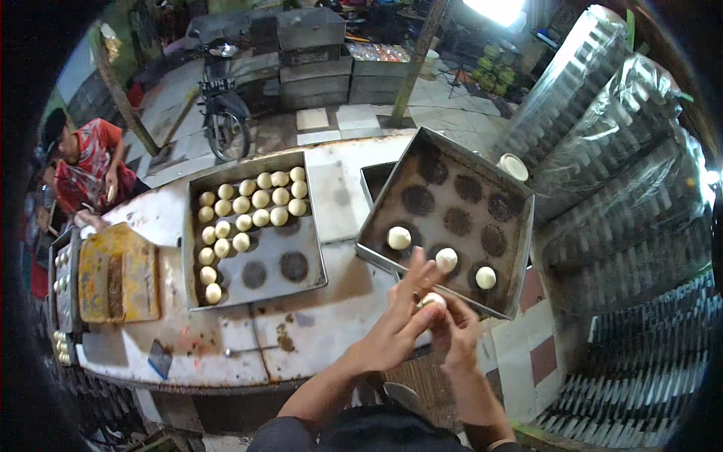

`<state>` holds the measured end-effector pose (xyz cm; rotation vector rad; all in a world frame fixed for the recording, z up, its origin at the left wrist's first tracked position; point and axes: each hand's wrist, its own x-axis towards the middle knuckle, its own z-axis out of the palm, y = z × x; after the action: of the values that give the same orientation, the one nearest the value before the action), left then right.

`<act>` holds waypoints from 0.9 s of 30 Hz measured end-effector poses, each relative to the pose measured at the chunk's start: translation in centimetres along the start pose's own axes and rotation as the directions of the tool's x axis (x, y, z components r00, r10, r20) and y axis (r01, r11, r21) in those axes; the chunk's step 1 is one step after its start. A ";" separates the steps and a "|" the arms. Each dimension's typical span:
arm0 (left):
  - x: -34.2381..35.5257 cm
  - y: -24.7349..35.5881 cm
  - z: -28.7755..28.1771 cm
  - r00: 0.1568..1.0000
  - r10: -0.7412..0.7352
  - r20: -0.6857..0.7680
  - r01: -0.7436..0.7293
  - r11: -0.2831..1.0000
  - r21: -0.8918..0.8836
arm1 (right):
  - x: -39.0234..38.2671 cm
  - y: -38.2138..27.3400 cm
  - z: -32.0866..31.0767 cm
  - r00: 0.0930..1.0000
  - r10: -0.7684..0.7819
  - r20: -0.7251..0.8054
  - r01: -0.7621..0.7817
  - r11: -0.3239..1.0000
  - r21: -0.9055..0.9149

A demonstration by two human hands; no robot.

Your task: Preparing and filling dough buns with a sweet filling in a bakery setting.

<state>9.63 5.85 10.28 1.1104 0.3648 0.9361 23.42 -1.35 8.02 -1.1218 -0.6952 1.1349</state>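
Between my two hands is a small pale dough ball (433, 300), held over the near edge of a square metal tray (474, 154). My left hand (405, 320) presses its thumb against the dough, with the other fingers stretched upward and slightly blurred. From the other side, my right hand (456, 331) closes its fingertips on the same ball. Inside that tray, a row of dough balls lies along the near side: one at the left (398, 238), one in the middle (446, 260) and one at the right (486, 277). Dark round marks cover the rest of its bottom.
Left of my hands, a second tray (322, 260) carries several dough balls. Further left stands a yellow rectangular tub (154, 282). A thin metal rod (252, 349) lies near the table's front edge. Another person (90, 162) works at the far left. Stacked trays (625, 196) rise at the right.
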 end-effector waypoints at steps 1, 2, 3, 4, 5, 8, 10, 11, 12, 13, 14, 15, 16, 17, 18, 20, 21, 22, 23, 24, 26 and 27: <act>0.6 0.8 -1.9 1.000 -0.003 -0.017 0.003 1.000 -0.014 | 2.9 -0.9 -0.5 0.998 -0.048 0.032 0.055 0.957 -0.284; 1.2 1.5 -4.2 0.998 0.055 0.013 -0.057 0.984 0.171 | 6.4 -1.3 -2.1 0.965 -0.259 0.034 0.220 0.735 -0.642; 1.7 2.1 -6.8 0.993 0.105 0.046 -0.115 0.927 0.357 | 9.9 -1.7 -3.3 0.893 -0.430 0.135 0.309 0.367 -0.877; 2.2 1.9 -9.9 0.995 0.088 0.046 -0.099 0.846 0.524 | 13.2 -2.8 -3.1 0.883 -0.433 0.181 0.284 0.185 -0.941; 2.1 1.7 -12.4 0.997 0.020 -0.081 0.036 0.768 0.639 | 15.7 -3.0 -3.1 0.874 -0.425 0.238 0.263 0.001 -0.965; 1.1 -3.9 -21.5 0.934 0.112 -0.340 0.292 0.314 0.903 | 19.3 -1.6 -7.2 0.994 0.110 -0.013 -0.002 -0.098 -0.995; 0.5 -5.8 -26.9 0.855 0.203 -0.478 0.474 0.070 0.878 | 19.6 -0.7 -7.8 0.977 0.191 -0.096 -0.066 -0.155 -0.986; 1.1 -6.2 -29.2 0.817 0.246 -0.521 0.545 -0.036 0.837 | 19.7 -0.3 -8.9 0.985 0.151 -0.085 -0.056 -0.186 -0.981; 1.1 -5.5 -31.5 0.799 0.273 -0.536 0.584 -0.139 0.800 | 20.1 -0.4 -8.1 0.982 0.152 -0.114 -0.091 -0.149 -0.985; 1.3 -5.3 -33.4 0.790 0.293 -0.538 0.605 -0.229 0.763 | 19.7 -1.3 -7.2 0.976 0.144 -0.160 -0.143 -0.120 -0.982; 0.8 -4.9 -35.6 0.789 0.299 -0.537 0.607 -0.241 0.757 | 18.9 -1.8 -5.5 0.989 0.053 -0.137 -0.129 -0.135 -0.982; 0.1 -4.9 -37.8 0.792 0.304 -0.530 0.610 -0.353 0.709 | 17.6 -2.0 -3.3 0.992 -0.128 -0.011 -0.031 -0.161 -0.986; -1.1 -4.7 -39.1 0.794 0.306 -0.525 0.606 -0.459 0.649 | 15.3 -2.8 -0.6 0.971 -0.231 0.064 0.055 -0.048 -0.997; -2.0 -4.3 -39.5 0.794 0.311 -0.522 0.607 -0.463 0.646 | 12.7 -3.6 1.5 0.931 -0.344 0.119 0.146 0.053 -0.988; -2.2 -3.6 -39.6 0.768 0.299 -0.567 0.628 -0.174 0.758 | 9.5 -4.0 2.3 0.887 -0.444 0.127 0.194 0.107 -0.975; -4.6 -2.7 -39.3 0.670 0.299 -0.680 0.570 0.379 0.729 | 2.9 -3.1 4.5 0.843 -0.494 0.212 0.338 0.179 -0.924; -6.2 -1.9 -37.7 0.664 0.218 -0.715 0.532 0.535 0.657 | 0.1 -2.5 4.8 0.827 -0.493 0.269 0.397 0.174 -0.901; -8.1 -1.2 -36.2 0.629 0.131 -0.766 0.495 0.693 0.525 | -2.5 -0.9 4.9 0.826 -0.479 0.299 0.417 0.161 -0.895; -10.3 -0.4 -34.4 0.594 0.036 -0.804 0.444 0.818 0.365 | -4.4 1.1 4.7 0.823 -0.460 0.332 0.442 0.152 -0.884; -12.6 0.1 -32.4 0.639 -0.031 -0.769 0.291 0.935 0.204 | -6.0 2.9 4.8 0.852 -0.409 0.328 0.434 0.199 -0.879; -16.2 0.8 -28.0 0.741 -0.086 -0.667 0.149 0.988 0.039 | -8.4 5.9 7.1 0.863 -0.369 0.344 0.478 0.380 -0.792; -18.0 0.7 -25.8 0.783 -0.100 -0.614 0.169 0.984 0.056 | -9.4 7.3 9.3 0.846 -0.385 0.369 0.519 0.438 -0.734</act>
<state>-18.53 7.12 -3.65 0.8360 1.0279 1.1456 9.72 -7.05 5.16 -1.4792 -1.6593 0.3616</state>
